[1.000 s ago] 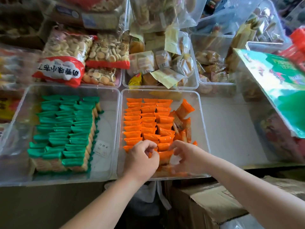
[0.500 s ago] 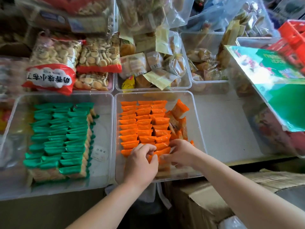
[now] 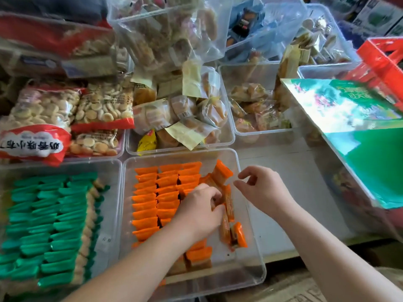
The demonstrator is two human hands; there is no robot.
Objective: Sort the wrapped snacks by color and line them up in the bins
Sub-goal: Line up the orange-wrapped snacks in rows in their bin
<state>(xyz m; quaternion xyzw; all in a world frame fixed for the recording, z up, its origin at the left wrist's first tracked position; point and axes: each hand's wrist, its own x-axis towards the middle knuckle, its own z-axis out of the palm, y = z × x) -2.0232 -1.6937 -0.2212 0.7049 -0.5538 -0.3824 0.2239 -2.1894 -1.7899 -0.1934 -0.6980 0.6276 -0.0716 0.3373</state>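
Head — left hand [image 3: 199, 211] grips orange snacks [image 3: 150, 205]; right hand [image 3: 265, 190] loosely curled.

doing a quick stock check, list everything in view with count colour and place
orange wrapped snacks: dozens, orange, rows in the middle clear plastic bin, a few loose on its right side
green wrapped snacks: dozens, green, rows in the left clear plastic bin
bags of small round biscuits: about three, red and clear, back left
clear-wrapped pastries: several, tan, in the back clear bin behind the orange one
glossy green box: one, green, right
red plastic crate: one, red, far back right
left hand: one, in the middle bin, pinches a loose orange snack
right hand: one, over that bin's right edge, fingers loosely curled, holds nothing
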